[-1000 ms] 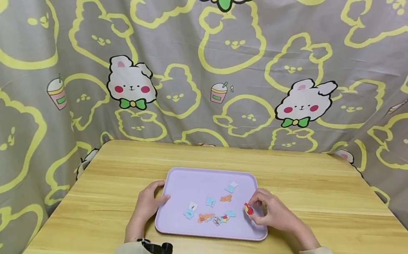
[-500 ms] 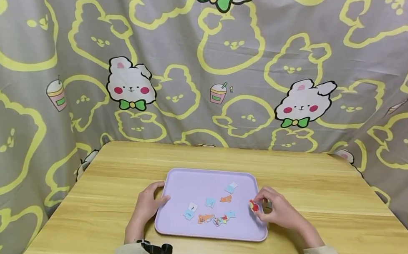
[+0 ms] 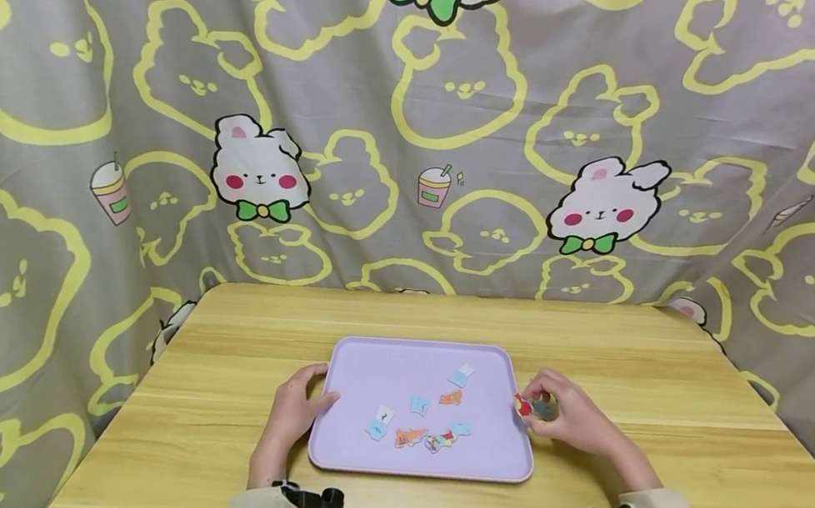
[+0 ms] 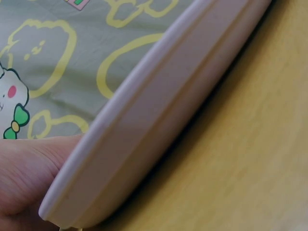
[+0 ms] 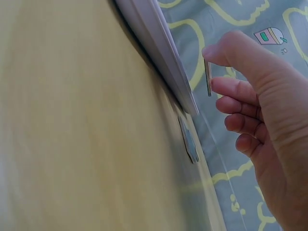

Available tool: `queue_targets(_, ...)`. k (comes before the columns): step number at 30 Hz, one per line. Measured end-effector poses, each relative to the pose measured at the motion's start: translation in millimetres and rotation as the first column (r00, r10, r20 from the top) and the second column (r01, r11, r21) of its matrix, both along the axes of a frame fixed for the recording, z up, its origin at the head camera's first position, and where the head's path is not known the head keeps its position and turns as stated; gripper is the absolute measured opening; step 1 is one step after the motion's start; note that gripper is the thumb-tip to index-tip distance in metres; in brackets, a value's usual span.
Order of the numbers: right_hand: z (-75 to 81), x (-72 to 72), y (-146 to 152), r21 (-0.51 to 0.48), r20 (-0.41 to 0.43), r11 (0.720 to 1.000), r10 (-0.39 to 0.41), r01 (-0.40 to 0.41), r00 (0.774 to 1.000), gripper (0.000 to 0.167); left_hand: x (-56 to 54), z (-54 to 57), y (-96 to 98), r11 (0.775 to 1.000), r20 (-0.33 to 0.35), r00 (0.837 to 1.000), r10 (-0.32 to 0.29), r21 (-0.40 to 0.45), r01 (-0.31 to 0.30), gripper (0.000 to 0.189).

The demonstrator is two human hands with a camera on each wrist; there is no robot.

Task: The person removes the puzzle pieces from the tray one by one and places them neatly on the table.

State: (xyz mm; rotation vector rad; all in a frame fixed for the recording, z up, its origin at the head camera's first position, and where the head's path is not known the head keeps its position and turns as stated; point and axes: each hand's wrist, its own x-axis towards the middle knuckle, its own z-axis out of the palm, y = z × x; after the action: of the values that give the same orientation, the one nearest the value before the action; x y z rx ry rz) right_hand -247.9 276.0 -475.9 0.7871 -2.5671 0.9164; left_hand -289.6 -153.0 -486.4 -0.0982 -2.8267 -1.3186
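Yellow-patterned gray curtain [image 3: 335, 86] hanging behind the wooden table [image 3: 614, 348], printed white rabbit heads [image 3: 601, 200], green bows [image 3: 602, 244] and pink cups [image 3: 434, 190] above the table

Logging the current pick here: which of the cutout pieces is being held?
The red-and-yellow piece, pinched in the right hand by the right rim of the tray. One blue-grey piece lies on the table; the other visible pieces lie on the tray.

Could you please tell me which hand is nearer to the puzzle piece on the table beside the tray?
Right: the right hand is just above the puzzle piece; the left hand holds the opposite edge of the tray.
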Motion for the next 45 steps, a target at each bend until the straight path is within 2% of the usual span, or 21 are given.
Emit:
queue_targets(10,-2.1,-1.8,13.7,0.013,-0.029,0.999,-0.04,0.04,0.999,0.032,0.0,-0.1,-0.1,1.0,-0.004,1.0,0.002,0.001,-0.002,0.052)
queue_targets(20,-1.8,0.6,27.7,0.036,0.023,0.993,-0.112,0.111,0.993,0.03,-0.2,-1.3,0.7,1.0,-0.005,1.0,-0.001,0.005,0.001,0.051)
queue_targets(41,-3.5,1.5,52.4,0.089,0.053,0.974,-0.212,0.207,0.976,0.027,1.9,-0.7,0.4,1.0,0.015,1.0,0.005,0.017,-0.006,0.051)
queue_targets(45,-3.9,1.3,56.2,0.092,0.056,0.972,-0.221,0.215,0.974,0.027,3.2,-0.1,0.4,1.0,0.002,1.0,0.003,0.005,-0.003,0.051)
